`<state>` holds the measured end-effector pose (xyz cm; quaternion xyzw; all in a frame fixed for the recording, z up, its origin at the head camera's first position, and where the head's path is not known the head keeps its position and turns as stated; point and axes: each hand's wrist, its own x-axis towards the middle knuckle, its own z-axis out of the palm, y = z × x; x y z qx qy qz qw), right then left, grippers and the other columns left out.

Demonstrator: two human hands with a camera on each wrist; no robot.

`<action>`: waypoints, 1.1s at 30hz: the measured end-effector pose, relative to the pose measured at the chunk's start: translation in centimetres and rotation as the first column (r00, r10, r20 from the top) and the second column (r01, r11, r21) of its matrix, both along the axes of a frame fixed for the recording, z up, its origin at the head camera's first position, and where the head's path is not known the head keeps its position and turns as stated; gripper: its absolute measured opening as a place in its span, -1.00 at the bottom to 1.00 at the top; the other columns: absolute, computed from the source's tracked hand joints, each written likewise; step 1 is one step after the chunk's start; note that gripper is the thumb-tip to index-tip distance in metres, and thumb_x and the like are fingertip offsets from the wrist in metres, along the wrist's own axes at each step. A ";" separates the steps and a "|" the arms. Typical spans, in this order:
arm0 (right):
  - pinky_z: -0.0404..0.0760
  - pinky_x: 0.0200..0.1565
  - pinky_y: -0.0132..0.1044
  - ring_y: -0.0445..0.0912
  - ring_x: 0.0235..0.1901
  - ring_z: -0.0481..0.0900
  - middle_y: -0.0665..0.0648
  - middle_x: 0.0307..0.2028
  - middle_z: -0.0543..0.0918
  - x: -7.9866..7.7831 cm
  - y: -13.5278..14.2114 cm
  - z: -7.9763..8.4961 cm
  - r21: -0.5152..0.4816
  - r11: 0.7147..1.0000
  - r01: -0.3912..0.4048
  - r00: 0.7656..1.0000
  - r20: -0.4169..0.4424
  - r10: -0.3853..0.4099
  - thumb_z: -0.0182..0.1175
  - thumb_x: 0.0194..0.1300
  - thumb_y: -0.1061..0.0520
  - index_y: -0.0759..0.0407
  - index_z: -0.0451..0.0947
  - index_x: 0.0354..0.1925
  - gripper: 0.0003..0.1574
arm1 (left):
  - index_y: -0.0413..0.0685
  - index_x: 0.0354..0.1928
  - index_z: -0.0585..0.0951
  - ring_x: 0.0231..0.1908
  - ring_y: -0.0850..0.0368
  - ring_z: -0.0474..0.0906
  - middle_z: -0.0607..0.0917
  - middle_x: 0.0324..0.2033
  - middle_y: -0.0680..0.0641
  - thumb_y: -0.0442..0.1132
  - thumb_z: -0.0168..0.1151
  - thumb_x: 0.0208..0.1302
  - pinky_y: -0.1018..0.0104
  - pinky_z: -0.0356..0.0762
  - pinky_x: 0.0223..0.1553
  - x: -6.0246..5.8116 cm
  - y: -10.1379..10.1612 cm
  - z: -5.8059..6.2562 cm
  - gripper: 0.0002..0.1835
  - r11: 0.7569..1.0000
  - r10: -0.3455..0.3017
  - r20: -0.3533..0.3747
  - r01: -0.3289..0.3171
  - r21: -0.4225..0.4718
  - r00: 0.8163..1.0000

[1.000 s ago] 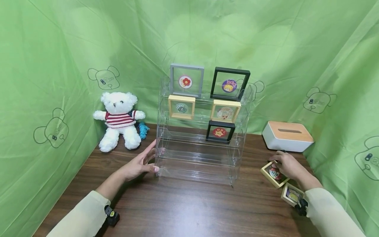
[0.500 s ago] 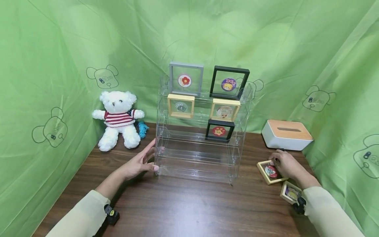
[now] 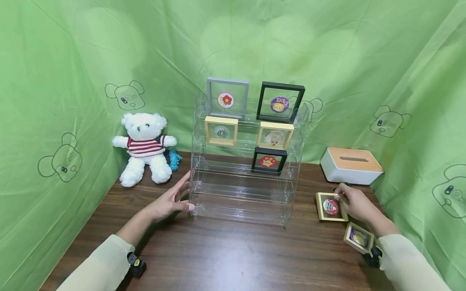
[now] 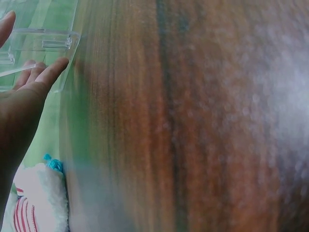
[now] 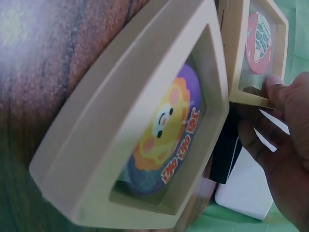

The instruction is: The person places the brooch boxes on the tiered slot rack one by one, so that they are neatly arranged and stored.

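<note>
At the right, my right hand [image 3: 356, 203] pinches the edge of a pale wood-coloured picture frame [image 3: 330, 207] holding a round red badge. In the right wrist view the thumb presses over its rim [image 5: 248, 99]. Nearer me lies a similar frame with a purple and yellow badge [image 3: 358, 237]. My left hand [image 3: 169, 205] touches the left side of a clear tiered display rack [image 3: 236, 210], its fingers mostly straight. On the rack's upper tiers stand a grey frame [image 3: 210, 97], a black frame [image 3: 280, 85], two pale frames [image 3: 221, 120] and a smaller black frame [image 3: 270, 151].
A white tissue box [image 3: 351, 165] with a wooden lid stands behind my right hand. Something black [image 5: 224, 152] shows beneath that hand. A white teddy bear [image 3: 143, 147] sits at the left, beside a blue stringy bundle [image 3: 174, 159]. Green cloth [image 3: 233, 40] encloses the wooden table [image 3: 218, 258].
The frame with the red badge has turned under my right hand and shifted slightly left, now lying squarer to me. My left hand stays at the rack's side.
</note>
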<state>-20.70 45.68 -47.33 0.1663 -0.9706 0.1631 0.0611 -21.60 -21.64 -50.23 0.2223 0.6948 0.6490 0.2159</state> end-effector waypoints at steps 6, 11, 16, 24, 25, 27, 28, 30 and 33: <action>0.65 -0.32 -0.25 -0.23 -0.31 0.63 0.00 -0.33 0.72 0.5 -0.6 1.0 -0.060 0.998 0.027 0.999 -0.025 -0.029 0.39 0.52 0.26 0.10 0.60 -0.14 -0.87 | 0.45 0.82 -0.32 0.74 -0.53 -0.29 -0.11 0.76 -0.41 -0.39 0.41 0.49 -0.59 0.01 0.60 0.0 0.0 0.0 0.27 1.000 -0.007 -0.004 0.007 0.005 1.000; 0.68 -0.32 -0.34 -0.34 -0.30 0.64 0.01 -0.31 0.76 0.8 -1.0 2.2 -0.117 0.993 0.027 0.995 -0.088 -0.037 0.40 0.50 0.28 0.08 0.64 -0.13 -0.87 | 0.44 0.82 -0.32 0.74 -0.56 -0.28 -0.12 0.75 -0.43 -0.39 0.42 0.48 -0.59 0.04 0.60 0.1 0.0 0.1 0.28 1.000 0.000 -0.013 0.000 -0.004 1.000; 0.60 -0.33 -0.48 -0.40 -0.34 0.58 0.07 -0.31 0.77 1.0 -1.5 3.2 -0.179 0.984 -0.012 0.984 -0.179 -0.021 0.43 0.44 0.35 0.09 0.68 -0.11 -0.80 | 0.43 0.82 -0.32 0.73 -0.58 -0.28 -0.15 0.76 -0.44 -0.39 0.42 0.48 -0.58 0.08 0.60 0.1 0.1 0.1 0.29 1.000 0.004 -0.021 -0.005 -0.011 1.000; 0.65 -0.26 -0.69 -0.42 -0.34 0.67 0.28 -0.31 0.80 1.4 -2.8 5.8 -0.290 0.953 -0.093 0.962 -0.273 0.010 0.47 0.29 0.51 0.24 0.69 -0.08 -0.68 | 0.44 0.82 -0.32 0.74 -0.56 -0.30 -0.18 0.76 -0.42 -0.40 0.42 0.48 -0.58 0.03 0.60 0.1 0.1 0.1 0.29 1.000 -0.001 -0.008 0.001 0.004 1.000; 0.67 -0.26 -0.68 -0.43 -0.33 0.68 0.29 -0.30 0.80 1.5 -3.0 6.2 -0.307 0.947 -0.099 0.962 -0.271 0.013 0.45 0.29 0.53 0.26 0.69 -0.07 -0.68 | 0.44 0.82 -0.31 0.74 -0.56 -0.31 -0.17 0.76 -0.42 -0.40 0.42 0.48 -0.59 0.02 0.60 0.1 0.0 0.1 0.28 1.000 -0.002 -0.008 0.003 0.005 1.000; 0.71 -0.26 -0.65 -0.44 -0.32 0.69 0.30 -0.28 0.78 1.6 -3.3 6.9 -0.346 0.932 -0.103 0.965 -0.264 0.009 0.43 0.29 0.56 0.30 0.69 -0.06 -0.67 | 0.44 0.82 -0.31 0.74 -0.55 -0.31 -0.16 0.77 -0.41 -0.40 0.41 0.48 -0.60 0.00 0.60 0.1 0.0 0.1 0.28 1.000 -0.005 -0.009 0.005 0.007 1.000; 0.73 -0.24 -0.64 -0.45 -0.29 0.70 0.30 -0.25 0.78 1.7 -3.4 7.3 -0.360 0.927 -0.107 0.964 -0.264 0.008 0.42 0.29 0.57 0.31 0.69 -0.05 -0.66 | 0.44 0.82 -0.31 0.74 -0.55 -0.32 -0.17 0.77 -0.40 -0.39 0.41 0.49 -0.60 0.00 0.60 0.1 0.0 0.1 0.27 1.000 -0.006 -0.009 0.006 0.007 1.000; 0.74 -0.24 -0.63 -0.47 -0.26 0.73 0.19 -0.19 0.80 1.8 -3.7 8.1 -0.390 0.915 -0.101 0.965 -0.263 -0.005 0.41 0.29 0.59 0.32 0.70 -0.04 -0.66 | 0.44 0.82 -0.31 0.74 -0.56 -0.32 -0.18 0.77 -0.40 -0.39 0.41 0.49 -0.62 -0.01 0.59 0.0 0.0 0.1 0.27 1.000 -0.005 -0.012 0.005 0.007 1.000; 0.73 -0.14 -0.66 -0.49 -0.17 0.74 -0.09 -0.11 0.79 2.1 -4.1 9.3 -0.433 0.897 -0.095 0.962 -0.271 -0.029 0.42 0.29 0.58 0.33 0.71 -0.03 -0.65 | 0.41 0.82 -0.31 0.73 -0.57 -0.30 -0.17 0.76 -0.41 -0.39 0.42 0.48 -0.60 0.00 0.60 0.0 0.1 0.0 0.28 1.000 0.002 -0.018 -0.002 0.000 1.000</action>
